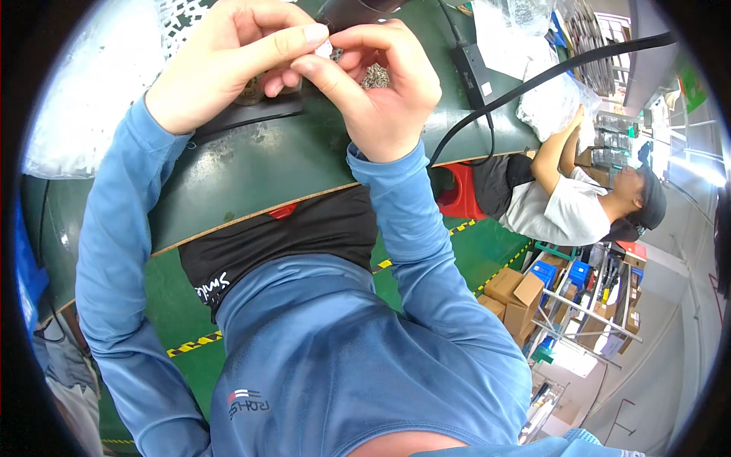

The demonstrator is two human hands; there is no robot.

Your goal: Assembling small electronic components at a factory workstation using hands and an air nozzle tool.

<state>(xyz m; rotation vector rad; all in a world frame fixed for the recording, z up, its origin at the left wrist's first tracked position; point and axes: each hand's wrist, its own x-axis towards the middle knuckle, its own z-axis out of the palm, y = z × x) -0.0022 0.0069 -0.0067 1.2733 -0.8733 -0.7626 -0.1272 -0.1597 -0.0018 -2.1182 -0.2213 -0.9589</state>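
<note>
Above the green worktable (251, 175), my left hand (236, 61) and my right hand (392, 87) meet at the fingertips. Between them is a small white piece (325, 50), pinched from both sides by thumb and forefinger. Its exact kind is too small to tell. Partly behind my right hand lies a heap of tiny metal parts (375, 77). A flat black base (251, 116) sits on the table under my left hand, and a dark cylindrical body (354, 11) shows just beyond my fingers.
Clear plastic bags (95, 91) cover the table's left, beside white lattice-like parts (177, 21). A black cable (548, 67) arches over the right side near a black power adapter (470, 72). Another person (567, 206) works at the right, near a red stool (461, 194).
</note>
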